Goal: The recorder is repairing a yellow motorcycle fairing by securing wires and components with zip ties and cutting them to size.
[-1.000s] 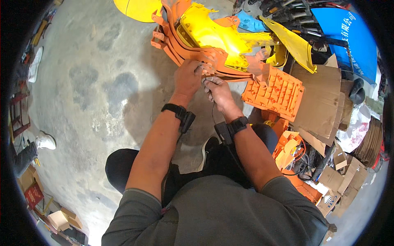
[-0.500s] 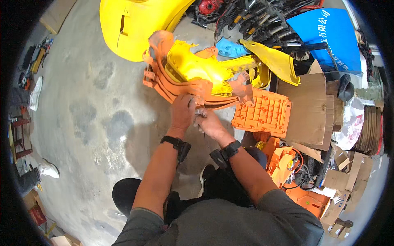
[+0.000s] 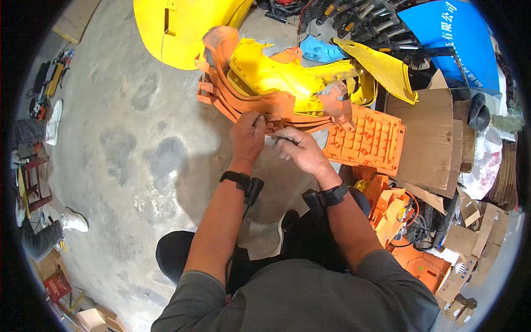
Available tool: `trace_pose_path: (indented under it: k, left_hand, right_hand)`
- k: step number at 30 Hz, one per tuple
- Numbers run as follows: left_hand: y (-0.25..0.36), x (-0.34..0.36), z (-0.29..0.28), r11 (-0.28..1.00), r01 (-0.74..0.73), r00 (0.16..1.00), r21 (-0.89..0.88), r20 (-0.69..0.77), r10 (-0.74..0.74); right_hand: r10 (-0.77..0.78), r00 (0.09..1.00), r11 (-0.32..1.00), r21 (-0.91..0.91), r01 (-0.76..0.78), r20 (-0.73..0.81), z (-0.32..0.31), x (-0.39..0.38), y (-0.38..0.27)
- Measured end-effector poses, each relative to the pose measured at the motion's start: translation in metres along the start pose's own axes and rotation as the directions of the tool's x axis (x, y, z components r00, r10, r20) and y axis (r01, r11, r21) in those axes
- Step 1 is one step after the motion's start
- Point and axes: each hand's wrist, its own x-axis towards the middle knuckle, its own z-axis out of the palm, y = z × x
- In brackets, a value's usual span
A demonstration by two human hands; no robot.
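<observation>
A stack of curved orange plastic panels (image 3: 232,104) lies in front of me, with torn yellow plastic pieces (image 3: 272,74) nested on top. My left hand (image 3: 247,138) is closed at the stack's near edge, its fingertips curled against the orange plastic and partly hidden. Just to its right, my right hand (image 3: 303,150) is closed in a pinch, slightly apart from the left. Something small and dark shows at its fingertips, too small to name. Right of the stack sits an orange ribbed plastic plate (image 3: 365,139).
A large yellow panel (image 3: 191,33) lies beyond the stack. Blue plastic (image 3: 321,50), a long yellow strip (image 3: 381,69), flattened cardboard (image 3: 423,138) and dark metal parts crowd the right. Orange parts (image 3: 390,213) lie by my right knee. Another person's shoe (image 3: 73,219) shows at left.
My right hand has moved rightward, away from my left, and the thin strand below it no longer shows. My left hand stays at the stack's edge. The whole view has shifted slightly.
</observation>
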Motion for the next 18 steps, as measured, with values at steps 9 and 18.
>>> trace_pose_path:
  k: [9,18]
  left_hand:
    - [0.013,0.002,0.0,0.963,0.147,0.988,-0.224,0.087,-0.13]
    - [0.019,-0.003,0.009,0.936,0.128,0.991,-0.329,0.087,-0.105]
  right_hand:
    - [-0.205,0.969,0.966,-0.189,0.177,-0.138,0.006,0.009,0.016]
    - [-0.088,0.974,0.988,0.105,0.111,-0.208,0.013,0.012,0.017]
